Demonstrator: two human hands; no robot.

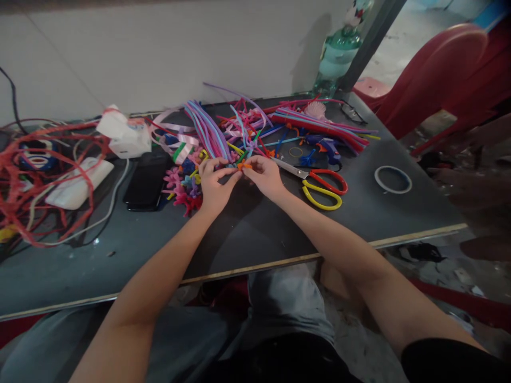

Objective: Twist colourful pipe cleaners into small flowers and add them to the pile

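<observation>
My left hand (216, 181) and my right hand (265, 175) meet over the dark table, fingertips pinched together. Between them is a small orange pipe-cleaner piece (245, 166), partly covered by my fingers. Right behind my hands lies a heap of coloured pipe cleaners (207, 130) in purple, blue, pink and red. Beside my left hand sit finished-looking fuzzy flower shapes (175, 183) in pink, red and blue. Scissors (321, 189) with one red and one yellow handle loop lie to the right of my right hand, blades pointing toward the heap.
A roll of tape (393, 180) lies at the right, near a blue glue gun (325, 149). A green bottle (337, 61) stands at the back. At left are a black phone (147, 183), a white power strip (80, 183) and tangled red ribbon (24, 213). The table's front edge (255, 266) runs below my forearms.
</observation>
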